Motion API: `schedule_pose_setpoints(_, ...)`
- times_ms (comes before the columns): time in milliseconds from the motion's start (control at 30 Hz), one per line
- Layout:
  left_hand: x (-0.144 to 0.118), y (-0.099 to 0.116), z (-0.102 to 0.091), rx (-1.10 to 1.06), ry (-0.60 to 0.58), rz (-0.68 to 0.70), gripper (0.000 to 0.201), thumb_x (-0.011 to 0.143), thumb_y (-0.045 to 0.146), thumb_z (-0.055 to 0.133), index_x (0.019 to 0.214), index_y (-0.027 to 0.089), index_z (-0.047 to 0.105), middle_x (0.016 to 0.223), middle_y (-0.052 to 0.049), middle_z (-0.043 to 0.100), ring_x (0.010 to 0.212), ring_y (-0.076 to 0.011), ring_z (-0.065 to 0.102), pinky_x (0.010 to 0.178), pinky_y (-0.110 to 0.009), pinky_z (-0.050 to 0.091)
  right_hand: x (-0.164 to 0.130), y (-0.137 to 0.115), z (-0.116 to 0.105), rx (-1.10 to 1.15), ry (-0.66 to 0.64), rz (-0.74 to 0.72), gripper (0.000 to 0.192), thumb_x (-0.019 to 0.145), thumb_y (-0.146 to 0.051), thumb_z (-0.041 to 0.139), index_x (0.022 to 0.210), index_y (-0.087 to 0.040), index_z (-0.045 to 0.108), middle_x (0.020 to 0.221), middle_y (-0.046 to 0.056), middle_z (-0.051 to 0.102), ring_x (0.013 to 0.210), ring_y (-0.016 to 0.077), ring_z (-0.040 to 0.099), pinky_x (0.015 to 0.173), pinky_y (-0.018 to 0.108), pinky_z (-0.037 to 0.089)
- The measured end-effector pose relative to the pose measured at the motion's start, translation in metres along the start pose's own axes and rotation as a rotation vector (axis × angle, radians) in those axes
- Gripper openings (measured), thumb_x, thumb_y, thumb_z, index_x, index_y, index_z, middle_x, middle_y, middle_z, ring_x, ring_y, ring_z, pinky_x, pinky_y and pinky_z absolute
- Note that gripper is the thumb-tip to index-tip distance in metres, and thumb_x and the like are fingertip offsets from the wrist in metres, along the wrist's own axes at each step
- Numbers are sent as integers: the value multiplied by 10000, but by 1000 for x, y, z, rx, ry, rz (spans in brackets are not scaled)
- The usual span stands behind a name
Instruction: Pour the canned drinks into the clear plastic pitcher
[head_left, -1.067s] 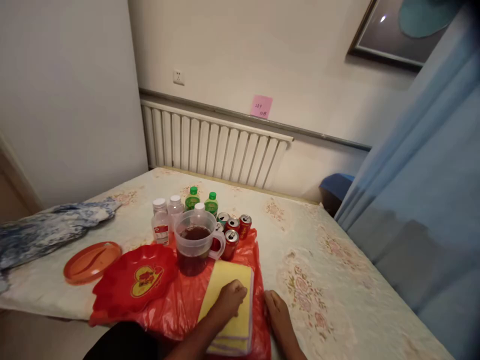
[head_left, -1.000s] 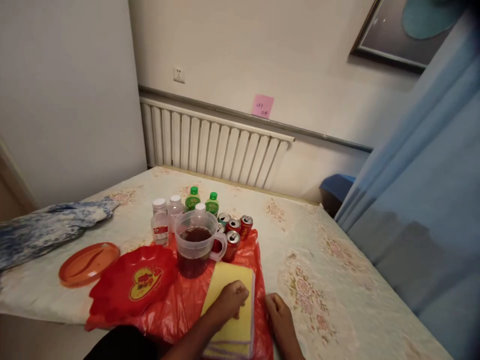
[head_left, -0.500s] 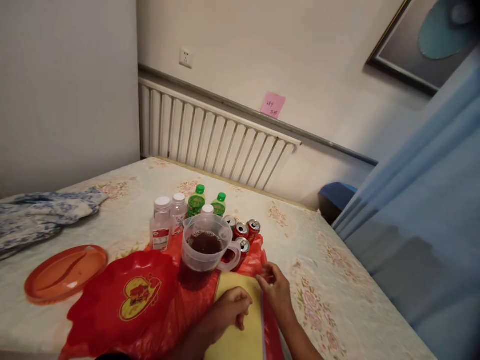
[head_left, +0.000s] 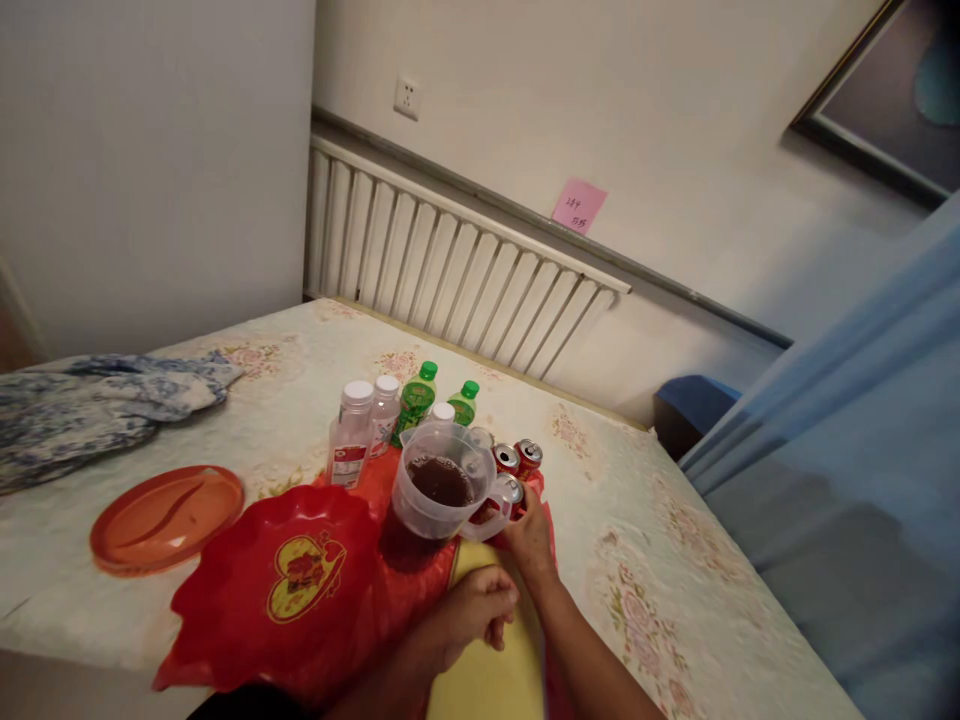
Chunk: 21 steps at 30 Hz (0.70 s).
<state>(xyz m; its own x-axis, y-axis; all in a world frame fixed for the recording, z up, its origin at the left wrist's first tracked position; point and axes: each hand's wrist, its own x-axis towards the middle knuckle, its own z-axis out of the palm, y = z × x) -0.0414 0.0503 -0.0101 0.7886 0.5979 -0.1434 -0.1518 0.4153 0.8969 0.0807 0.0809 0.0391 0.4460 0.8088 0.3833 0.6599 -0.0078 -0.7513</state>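
My right hand (head_left: 531,535) is at the nearest red drink can (head_left: 516,492), its fingers closed round the can's right side. The can stands just behind the handle of a clear plastic jug (head_left: 435,490), which holds dark brown liquid. My left hand (head_left: 484,605) is loosely curled over a yellow sheet (head_left: 487,680), with nothing visible in it. Two more red cans (head_left: 529,456) stand behind the gripped one, and another can is partly hidden by the jug.
Clear bottles with white caps (head_left: 349,435) and green-capped bottles (head_left: 417,405) stand behind the jug. To the left lie a red scalloped tray (head_left: 232,600), an orange lid (head_left: 165,520) and a patterned cloth (head_left: 112,410). Red plastic sheeting lies under the jug. The flowered tablecloth (head_left: 600,600) extends rightward.
My right hand has moved forward from beside the yellow sheet to the nearest can and closed on it. My left hand stays curled over the sheet. The view has shifted slightly.
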Motion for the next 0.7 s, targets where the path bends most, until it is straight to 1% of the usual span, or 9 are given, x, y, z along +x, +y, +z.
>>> schedule_pose_setpoints(100,0,1,0,-6,3,1,254,696,401,603,785,184,503,664,53,531,460,-64,453,480,-222,353,-1,-2,-2,-24,-7,6,434,668,-365,715,1050,-175,633,1063,108,703,958,259,645,853,340,495)
schedule_pose_setpoints(200,0,-1,0,-21,6,-3,274,683,396,616,816,185,503,665,54,530,467,-65,460,488,-222,367,-1,0,-10,-28,33,40,528,641,-366,731,1113,-158,618,1096,124,696,988,277,646,889,370,496)
schedule_pose_setpoints(300,1,-3,0,-55,20,-9,381,667,404,620,958,193,491,694,62,523,485,-72,485,533,-242,424,-4,3,-28,9,57,62,619,613,-353,748,1174,-142,595,1144,137,687,1040,295,640,936,406,491)
schedule_pose_setpoints(367,1,-5,0,-95,41,-16,492,658,397,642,1074,205,464,753,51,534,539,-87,535,596,-271,469,-11,2,-43,53,44,61,617,613,-330,746,1185,-150,596,1158,128,688,1059,295,638,958,419,487)
schedule_pose_setpoints(500,-1,-3,-1,-170,66,-12,700,618,369,734,1219,229,402,968,-23,567,755,-160,634,720,-334,510,-31,-7,-71,107,7,74,623,602,-296,756,1191,-153,612,1143,123,703,1018,297,662,909,425,532)
schedule_pose_setpoints(533,-2,-1,0,-170,50,9,728,617,361,750,1240,234,398,1039,-49,573,826,-181,638,741,-340,509,-36,-10,-77,108,3,73,632,598,-288,763,1197,-150,615,1147,125,702,1020,300,663,908,428,537)
schedule_pose_setpoints(600,-4,3,2,-167,-14,94,741,617,327,772,1262,242,418,1169,-87,574,972,-217,617,792,-339,497,-47,-15,-85,113,-4,68,645,594,-274,775,1207,-150,619,1162,127,700,1041,308,661,926,438,535)
schedule_pose_setpoints(667,-5,6,4,-169,-77,203,727,618,281,783,1268,245,457,1245,-95,573,1098,-245,574,873,-345,472,-56,-18,-91,131,-32,60,645,604,-259,778,1222,-161,618,1182,121,695,1068,309,656,951,444,528)
schedule_pose_setpoints(700,-6,7,6,-170,-87,248,729,615,262,787,1273,245,473,1267,-94,573,1147,-257,552,917,-351,456,-60,-18,-93,142,-51,59,645,606,-251,781,1224,-165,619,1187,119,693,1074,310,655,953,444,529)
